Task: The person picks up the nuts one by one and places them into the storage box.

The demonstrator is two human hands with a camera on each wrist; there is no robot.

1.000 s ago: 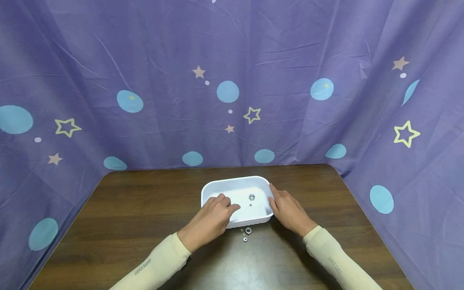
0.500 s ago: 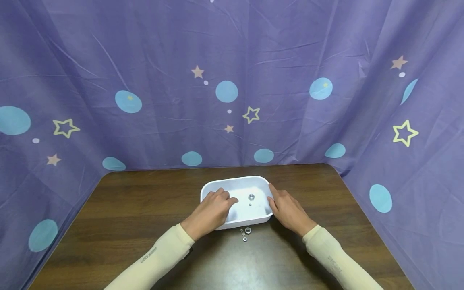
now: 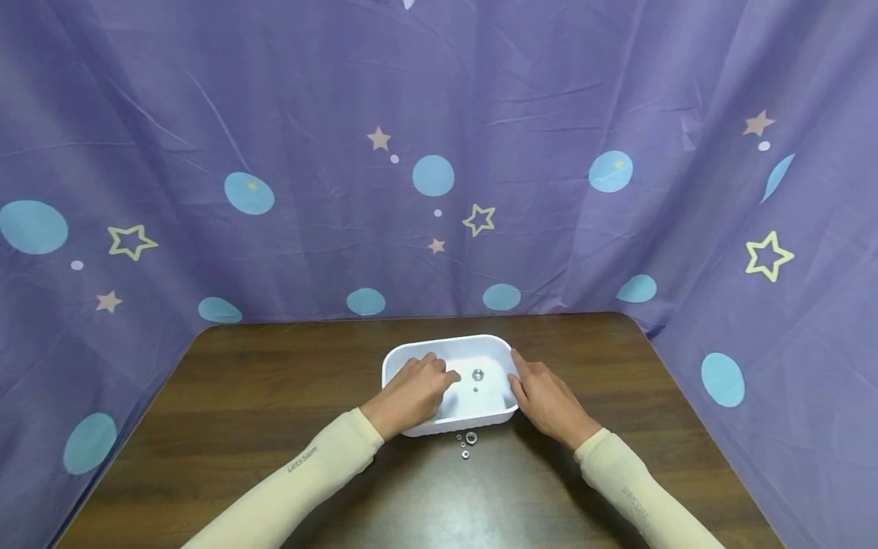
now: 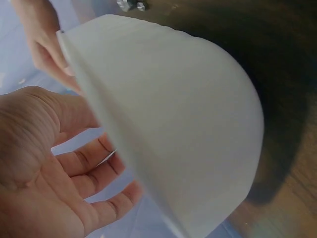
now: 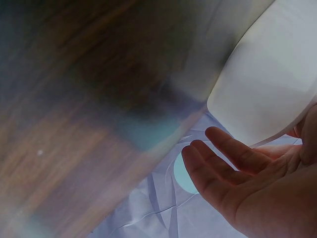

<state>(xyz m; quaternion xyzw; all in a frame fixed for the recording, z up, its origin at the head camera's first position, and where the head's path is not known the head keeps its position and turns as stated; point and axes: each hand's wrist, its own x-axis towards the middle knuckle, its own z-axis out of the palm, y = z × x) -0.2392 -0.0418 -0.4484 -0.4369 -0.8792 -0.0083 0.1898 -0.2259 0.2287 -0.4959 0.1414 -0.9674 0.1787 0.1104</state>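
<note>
A white rectangular tray [image 3: 453, 422] with raised walls stands on the wooden table. Inside it lie a large hex nut [image 3: 478, 374] and a much smaller nut [image 3: 475, 390]. My left hand [image 3: 411, 393] reaches over the tray's front wall, its thumb pointing toward the large nut. In the left wrist view, the fingers [image 4: 101, 173] are loosely bent beyond the rim, and the thumb's tip is hidden. My right hand [image 3: 549, 400] pinches the tray's right rim between thumb and index finger. Its other fingers [image 5: 213, 168] extend outside the wall in the right wrist view.
Several loose nuts, including a larger nut [image 3: 471, 438] and a smaller nut [image 3: 466, 454], lie just in front of the tray. The brown table [image 3: 274, 381] meets a purple curtain [image 3: 309, 229] at the back and sides.
My left hand has moved right and slightly farther over the tray, toward the large nut. The right hand keeps its hold, and the tray and nuts stay in place.
</note>
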